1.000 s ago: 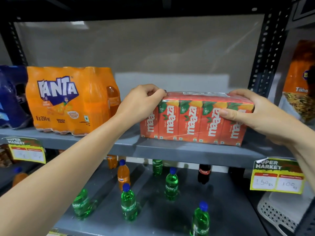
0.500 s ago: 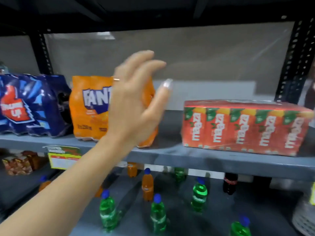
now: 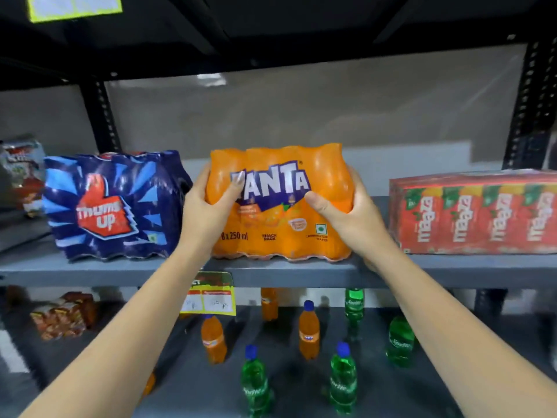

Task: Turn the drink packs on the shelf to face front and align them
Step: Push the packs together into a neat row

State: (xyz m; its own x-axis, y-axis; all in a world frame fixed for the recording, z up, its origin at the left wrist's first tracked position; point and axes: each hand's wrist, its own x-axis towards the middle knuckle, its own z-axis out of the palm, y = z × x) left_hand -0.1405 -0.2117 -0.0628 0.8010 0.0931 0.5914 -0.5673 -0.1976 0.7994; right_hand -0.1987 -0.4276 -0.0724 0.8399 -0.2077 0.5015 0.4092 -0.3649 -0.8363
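An orange Fanta pack (image 3: 280, 224) stands in the middle of the grey shelf (image 3: 271, 271), its logo facing me. My left hand (image 3: 208, 211) grips its left side and my right hand (image 3: 346, 211) grips its right side, thumbs on the front. A blue Thums Up pack (image 3: 111, 206) sits to its left, label forward and slightly tilted. A red Maaza carton pack (image 3: 473, 214) rests to the right, front face towards me, partly cut off by the frame edge.
Black slotted uprights (image 3: 530, 104) frame the bay. Snack bags (image 3: 21, 173) lie at far left. On the lower shelf stand several small orange bottles (image 3: 309, 334) and green bottles (image 3: 342, 378). A yellow price tag (image 3: 209, 297) hangs from the shelf edge.
Both hands left the Maaza pack; the view swung left. The left hand reached across, and both hands now hold the Fanta pack, which has turned to show its front squarely.
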